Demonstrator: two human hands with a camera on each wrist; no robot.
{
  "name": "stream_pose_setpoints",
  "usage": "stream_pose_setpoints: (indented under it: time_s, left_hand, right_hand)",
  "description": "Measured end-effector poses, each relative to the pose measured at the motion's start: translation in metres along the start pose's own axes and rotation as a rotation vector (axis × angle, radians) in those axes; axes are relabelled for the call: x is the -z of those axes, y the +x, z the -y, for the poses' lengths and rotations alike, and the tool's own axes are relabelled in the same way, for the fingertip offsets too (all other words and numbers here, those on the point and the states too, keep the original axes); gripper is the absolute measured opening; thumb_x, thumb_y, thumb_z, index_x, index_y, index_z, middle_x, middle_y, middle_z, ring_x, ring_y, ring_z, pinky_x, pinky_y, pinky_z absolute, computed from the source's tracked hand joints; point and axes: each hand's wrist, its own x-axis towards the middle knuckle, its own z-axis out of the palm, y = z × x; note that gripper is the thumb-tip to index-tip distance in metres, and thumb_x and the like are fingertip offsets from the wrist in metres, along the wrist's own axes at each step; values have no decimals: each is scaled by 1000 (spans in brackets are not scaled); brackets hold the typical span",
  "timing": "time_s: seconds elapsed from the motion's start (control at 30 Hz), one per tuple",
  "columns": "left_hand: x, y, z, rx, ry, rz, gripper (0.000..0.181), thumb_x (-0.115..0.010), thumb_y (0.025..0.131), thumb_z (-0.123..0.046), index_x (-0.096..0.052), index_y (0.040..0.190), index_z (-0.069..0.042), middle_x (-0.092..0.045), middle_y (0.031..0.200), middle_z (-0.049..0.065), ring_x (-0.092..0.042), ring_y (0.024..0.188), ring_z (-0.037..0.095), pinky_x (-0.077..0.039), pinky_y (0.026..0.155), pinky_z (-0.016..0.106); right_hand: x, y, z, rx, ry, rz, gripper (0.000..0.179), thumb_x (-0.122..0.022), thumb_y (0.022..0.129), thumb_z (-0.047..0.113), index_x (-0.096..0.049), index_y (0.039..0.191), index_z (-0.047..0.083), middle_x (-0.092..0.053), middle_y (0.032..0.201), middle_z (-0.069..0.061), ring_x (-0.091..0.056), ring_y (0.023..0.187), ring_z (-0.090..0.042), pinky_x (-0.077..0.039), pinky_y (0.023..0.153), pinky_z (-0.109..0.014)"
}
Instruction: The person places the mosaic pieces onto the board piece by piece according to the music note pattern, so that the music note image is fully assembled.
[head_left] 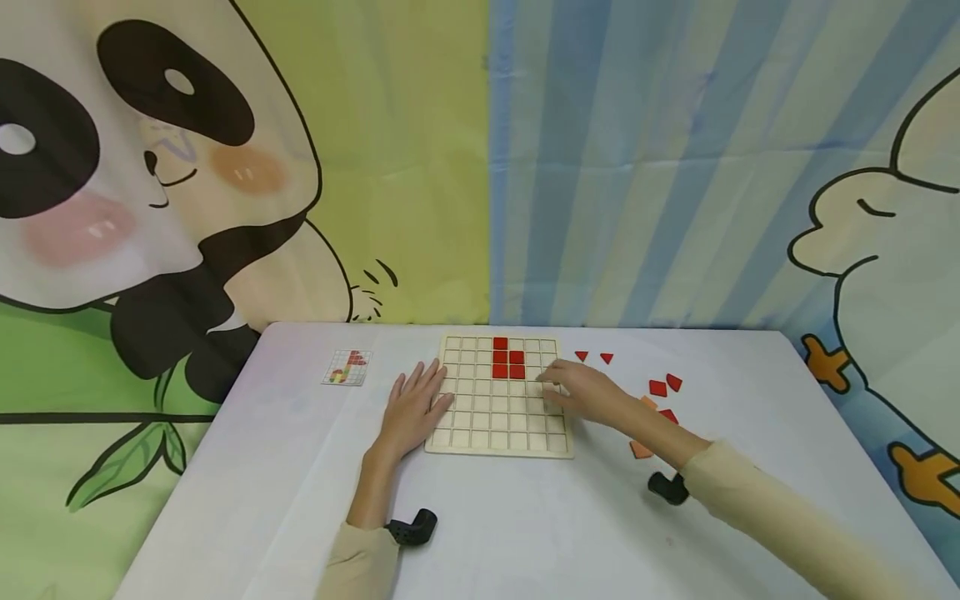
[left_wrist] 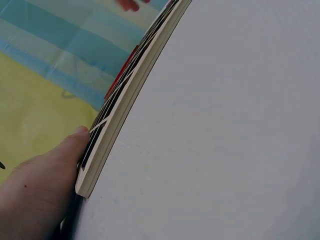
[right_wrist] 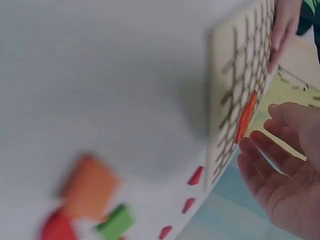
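Note:
A pale wooden grid board (head_left: 480,429) lies on the white table. Several red square tiles (head_left: 500,357) fill cells near its far edge, in two neighbouring columns. My left hand (head_left: 412,404) rests along the board's left edge with its fingers extended; in the left wrist view its thumb (left_wrist: 77,140) touches the rim. Over the right part of the board hovers my right hand (head_left: 581,390). Its fingers (right_wrist: 255,160) are loosely bent with nothing between them in the right wrist view, close to the red tiles (right_wrist: 246,117).
Left of the board lies a small printed pattern card (head_left: 348,367). Two small red triangles (head_left: 607,358) sit beyond its right edge. Red pieces (head_left: 657,388), orange pieces (head_left: 641,450) and a green piece (right_wrist: 116,222) are scattered at the right, partly under the right forearm.

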Motion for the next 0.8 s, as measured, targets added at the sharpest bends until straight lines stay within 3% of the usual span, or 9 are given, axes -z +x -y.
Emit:
stream_pose_setpoints:
  time_s: [0.2, 0.4, 0.57, 0.8]
  left_hand:
    - [1, -1, 0, -9, 13, -8, 63, -51, 108, -42, -38, 161, -10, -30, 170, 9, -19, 160, 35, -7, 129, 58]
    - [1, -1, 0, -4, 24, 6, 64, -49, 108, -42, -35, 162, -9, -28, 171, 8, -17, 161, 34, -6, 130, 57]
    - [1, -2, 0, -4, 24, 9, 63, -48, 109, -42, -35, 162, -10, -28, 171, 7, -17, 161, 33, -5, 130, 56]
    - [2, -1, 0, -3, 23, 4, 63, -48, 108, -43, -36, 162, -10, -29, 171, 7, -18, 161, 33, -6, 130, 56]
  right_hand:
    - [-8, -75, -15, 19, -51, -76, 31, -79, 91, 12, -75, 121, 5, -73, 116, -7, -71, 103, -24, -63, 82, -35]
    - [-1, -117, -38, -110, -35, -107, 33, -83, 87, 12, -76, 118, 7, -73, 115, -7, -70, 97, -22, -63, 76, -32]
    - [8, -126, -59, -195, -6, -121, 37, -82, 88, 11, -73, 123, 4, -70, 125, -20, -70, 106, -35, -63, 81, -48]
    - [17, -111, -100, -236, -32, -164, 37, -78, 90, 8, -70, 123, -4, -65, 123, -27, -67, 103, -40, -62, 85, -53]
